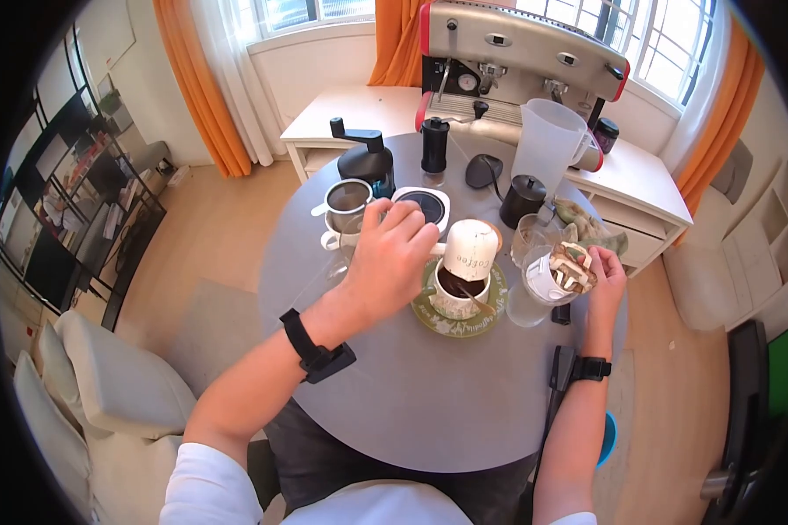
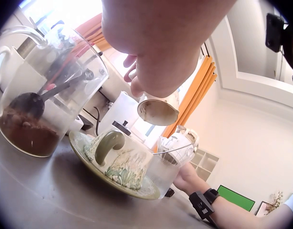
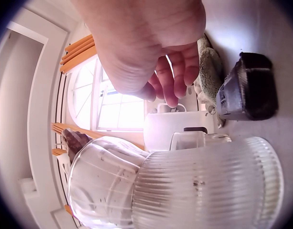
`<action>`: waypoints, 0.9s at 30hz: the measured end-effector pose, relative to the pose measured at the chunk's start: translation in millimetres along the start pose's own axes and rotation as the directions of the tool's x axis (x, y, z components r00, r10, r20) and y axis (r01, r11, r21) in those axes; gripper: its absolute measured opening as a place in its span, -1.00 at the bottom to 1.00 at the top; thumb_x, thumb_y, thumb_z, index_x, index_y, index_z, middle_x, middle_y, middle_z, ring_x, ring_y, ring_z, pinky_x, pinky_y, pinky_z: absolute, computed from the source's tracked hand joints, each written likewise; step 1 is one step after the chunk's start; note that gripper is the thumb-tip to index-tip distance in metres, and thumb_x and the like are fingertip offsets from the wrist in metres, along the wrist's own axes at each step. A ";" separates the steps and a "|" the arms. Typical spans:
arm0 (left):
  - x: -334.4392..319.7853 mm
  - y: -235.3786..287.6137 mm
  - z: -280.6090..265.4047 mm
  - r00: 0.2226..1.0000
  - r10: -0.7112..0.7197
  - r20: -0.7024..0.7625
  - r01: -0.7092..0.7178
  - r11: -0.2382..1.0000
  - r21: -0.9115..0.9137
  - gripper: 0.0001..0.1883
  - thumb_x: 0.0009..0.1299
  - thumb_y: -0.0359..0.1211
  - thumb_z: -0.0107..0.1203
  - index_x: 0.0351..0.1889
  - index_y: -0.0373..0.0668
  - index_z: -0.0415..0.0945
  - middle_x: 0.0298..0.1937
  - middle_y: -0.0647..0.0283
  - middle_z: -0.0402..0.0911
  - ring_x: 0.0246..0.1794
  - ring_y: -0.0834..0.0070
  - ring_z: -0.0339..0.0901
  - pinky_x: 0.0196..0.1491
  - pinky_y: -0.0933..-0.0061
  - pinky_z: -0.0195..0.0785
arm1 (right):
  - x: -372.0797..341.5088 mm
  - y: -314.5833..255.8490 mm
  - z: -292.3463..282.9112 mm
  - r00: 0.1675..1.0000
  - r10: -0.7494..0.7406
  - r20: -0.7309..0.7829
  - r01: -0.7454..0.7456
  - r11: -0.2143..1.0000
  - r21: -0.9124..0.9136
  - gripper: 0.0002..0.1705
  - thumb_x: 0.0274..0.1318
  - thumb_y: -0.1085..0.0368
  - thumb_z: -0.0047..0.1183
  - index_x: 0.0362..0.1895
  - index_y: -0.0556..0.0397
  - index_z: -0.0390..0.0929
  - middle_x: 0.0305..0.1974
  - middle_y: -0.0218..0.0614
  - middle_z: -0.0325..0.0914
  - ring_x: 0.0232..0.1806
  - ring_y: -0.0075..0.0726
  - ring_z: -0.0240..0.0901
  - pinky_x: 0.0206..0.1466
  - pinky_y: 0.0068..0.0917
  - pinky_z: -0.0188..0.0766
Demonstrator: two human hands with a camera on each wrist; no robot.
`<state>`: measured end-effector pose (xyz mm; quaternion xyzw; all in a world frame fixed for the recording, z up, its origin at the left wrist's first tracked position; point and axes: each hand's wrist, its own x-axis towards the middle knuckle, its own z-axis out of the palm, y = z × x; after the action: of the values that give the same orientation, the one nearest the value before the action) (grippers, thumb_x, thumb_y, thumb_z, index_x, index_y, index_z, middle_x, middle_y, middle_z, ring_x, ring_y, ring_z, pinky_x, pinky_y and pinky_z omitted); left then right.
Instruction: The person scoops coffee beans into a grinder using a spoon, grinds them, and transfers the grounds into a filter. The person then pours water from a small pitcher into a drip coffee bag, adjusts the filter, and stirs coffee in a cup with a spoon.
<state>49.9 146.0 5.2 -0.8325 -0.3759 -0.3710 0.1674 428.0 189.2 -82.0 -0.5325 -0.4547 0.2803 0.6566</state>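
Observation:
My left hand (image 1: 394,258) grips the handle of a white coffee mug (image 1: 469,248). The mug is tipped mouth-down close over a teacup (image 1: 455,306) with dark contents. A spoon (image 1: 480,303) leans out of that teacup, which sits on a green saucer (image 1: 467,329). In the left wrist view, the tilted mug (image 2: 158,112) shows its inside above the floral teacup (image 2: 125,167). My right hand (image 1: 606,284) is beside a glass topped with a drip coffee bag (image 1: 573,269). Its fingers (image 3: 181,71) hang relaxed near the glassware in the right wrist view.
A ribbed glass (image 3: 208,186) stands close to the right hand. Left of the teacup, a glass pitcher (image 2: 29,133) holds brown liquid and a dark spoon. Behind are a grinder (image 1: 366,166), a plastic jug (image 1: 547,144) and a black canister (image 1: 524,201). An espresso machine (image 1: 521,48) stands farther back.

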 end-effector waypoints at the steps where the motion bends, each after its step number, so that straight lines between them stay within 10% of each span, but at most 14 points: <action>1: 0.7 -0.9 0.0 1.000 0.007 -0.003 -0.007 1.000 0.009 -0.75 0.14 -0.49 0.35 -0.33 -0.19 0.45 -0.17 0.12 0.57 0.10 0.15 0.54 0.25 0.05 0.22 | 0.8 0.7 -0.7 1.000 -0.001 0.003 0.001 1.000 0.000 -0.79 0.48 0.29 0.18 -0.03 0.20 0.68 -0.25 -0.39 0.71 -0.24 -0.59 0.59 -0.11 -0.59 0.50; 27: 9.3 2.1 -4.4 1.000 0.018 -0.018 -0.018 0.999 -0.028 -0.72 0.10 -0.51 0.38 -0.31 -0.20 0.48 -0.16 0.14 0.57 0.12 0.16 0.54 0.28 0.02 0.22 | 0.4 1.2 0.7 1.000 -0.002 0.011 0.002 1.000 0.009 -0.81 0.48 0.30 0.19 -0.05 0.19 0.68 -0.27 -0.42 0.71 -0.27 -0.64 0.56 -0.15 -0.61 0.49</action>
<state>53.4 146.8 15.1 -0.8347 -0.3617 -0.3822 0.1624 427.7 190.2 -83.0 -0.5275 -0.4574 0.2847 0.6569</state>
